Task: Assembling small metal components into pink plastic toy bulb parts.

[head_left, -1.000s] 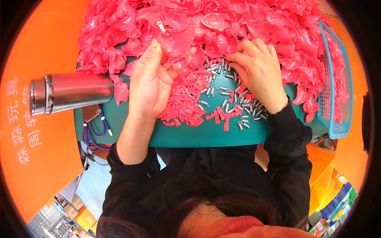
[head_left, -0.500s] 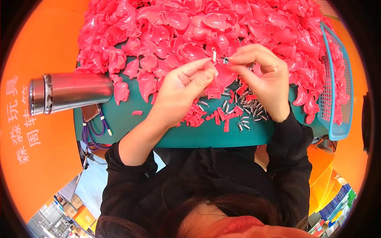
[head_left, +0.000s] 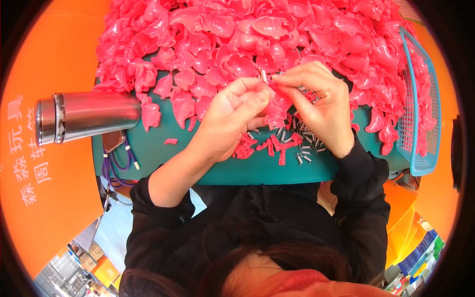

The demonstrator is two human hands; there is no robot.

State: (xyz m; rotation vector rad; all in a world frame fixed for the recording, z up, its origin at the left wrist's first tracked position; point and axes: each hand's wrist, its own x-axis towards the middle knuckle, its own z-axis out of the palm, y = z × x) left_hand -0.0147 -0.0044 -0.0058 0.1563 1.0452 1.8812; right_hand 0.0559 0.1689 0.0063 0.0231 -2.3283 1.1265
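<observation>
- The left hand pinches a small pink plastic shell above the near edge of the green desk.
- The right hand grips the same shell, fingertips closed around a thin metal pin at its top.
- The shell looks light, stiff and slick; its rim seems the surest hold.
- Loose pins lie just below.
- A heap of pink shells crowds behind; a steel flask lies well left, a blue basket right.

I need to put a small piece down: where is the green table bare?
Bare green table shows along the near edge, between the steel flask and the left hand. Crowded: the pink plastic shell heap and small metal pins under the right hand.
</observation>
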